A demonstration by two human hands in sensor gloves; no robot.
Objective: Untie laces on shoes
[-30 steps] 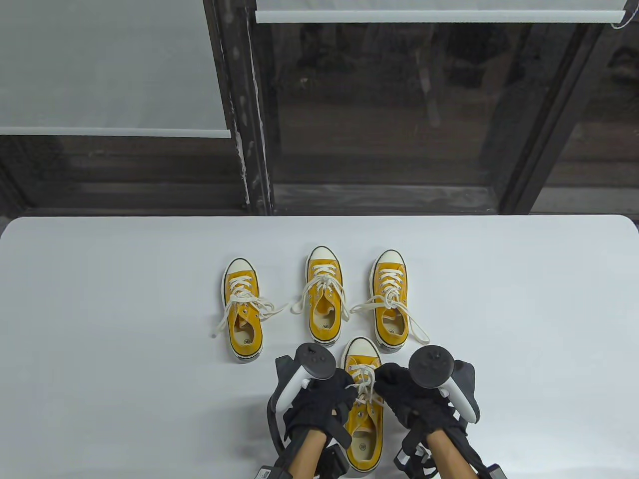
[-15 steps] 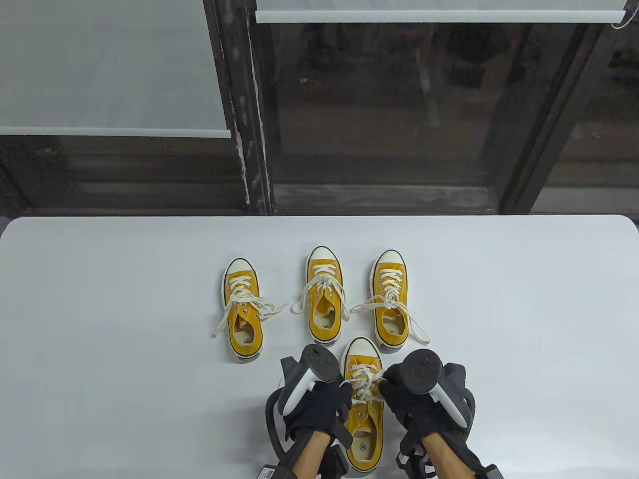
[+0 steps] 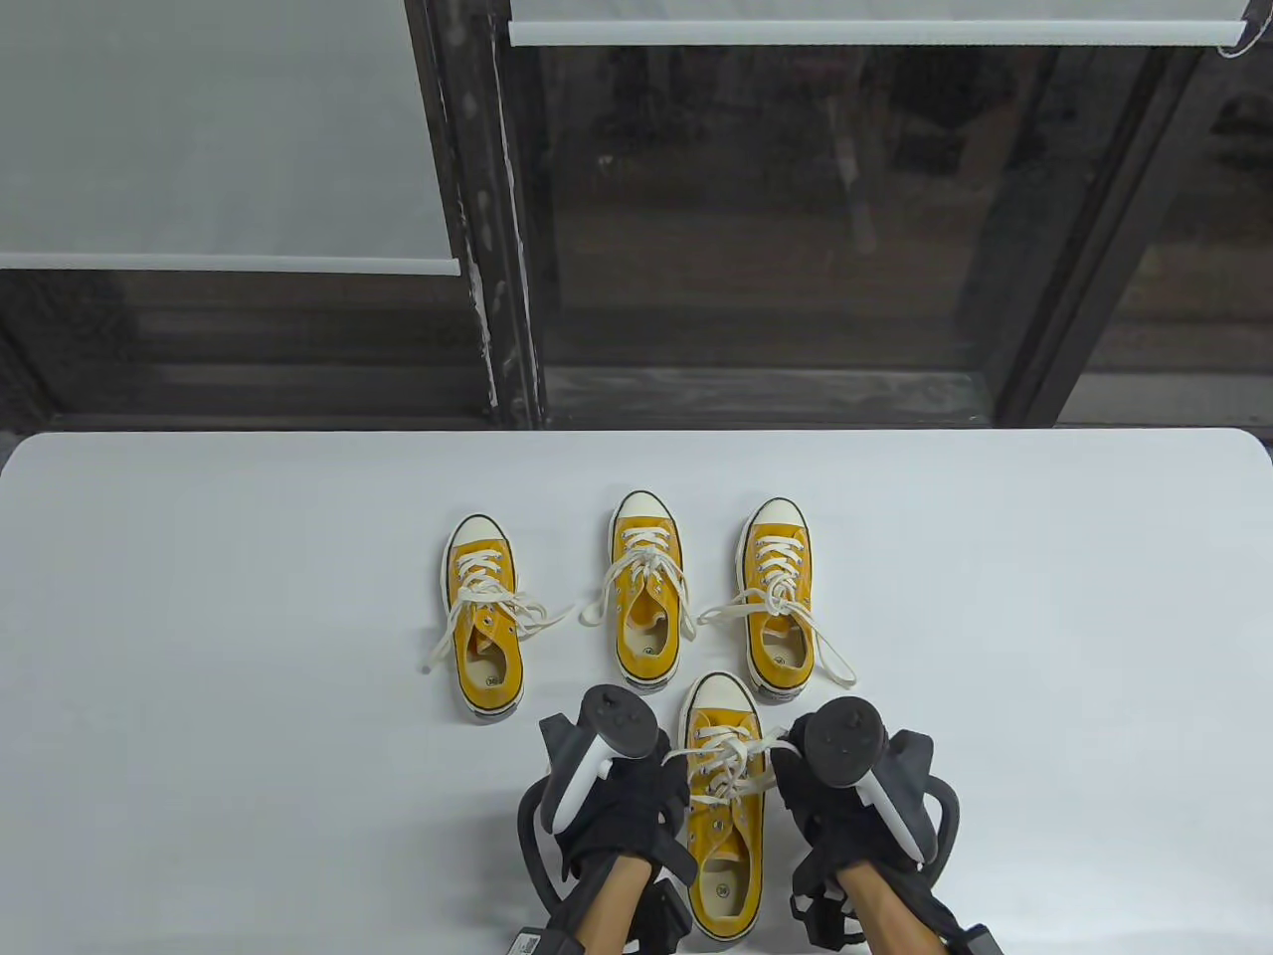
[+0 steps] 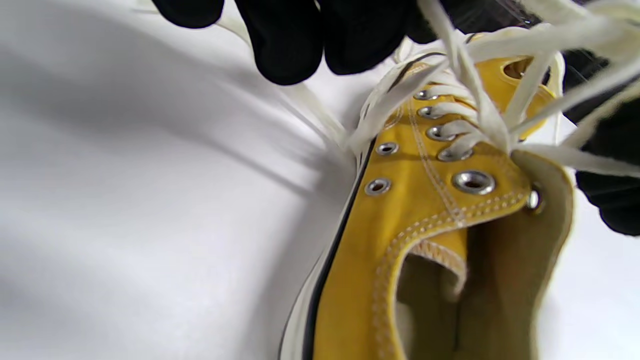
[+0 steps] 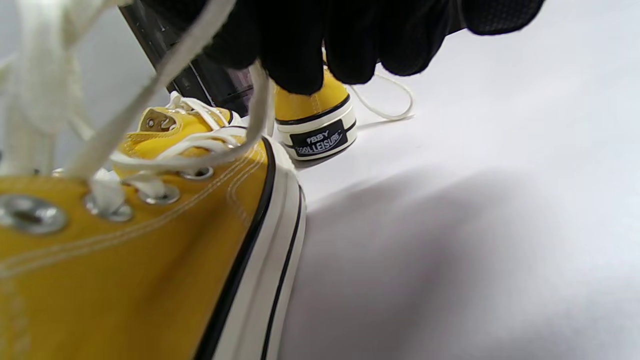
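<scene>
Nearest the bottom edge of the white table (image 3: 199, 696) lies a yellow canvas low-top sneaker with a cream rubber toe cap (image 3: 724, 856), toe pointing away from the person, and it serves as the landmark here. On its left side the left hand in a black sensor glove (image 3: 627, 811) sits against the shoe with a grey-and-white tracker on its back; its fingers are curled closed around a strand of the shoe's cream flat lace (image 3: 731, 764), which runs taut from the eyelets toward them. In the left wrist view the gloved fingertips (image 4: 285, 45) bunch above the shoe's side (image 4: 400, 240), with lace strands (image 4: 480, 115) stretched across the metal eyelets. On the sneaker's right side the right hand in a black sensor glove (image 3: 845, 806) likewise grips the other strand, which is drawn out sideways toward it; the right wrist view shows the lace (image 5: 165, 75) passing up into the closed gloved fingers (image 5: 300, 55) above the shoe's upper (image 5: 125, 280). Between the two hands the lace crosses over the tongue, and whether a knot is there cannot be told. Beyond the sneaker's toe stand three more yellow sneakers in a row: one just past the toe to the right (image 3: 776, 607), one just past it to the left (image 3: 648, 592), and one farther left (image 3: 482, 622). Each has loose cream lace ends trailing onto the table.
</scene>
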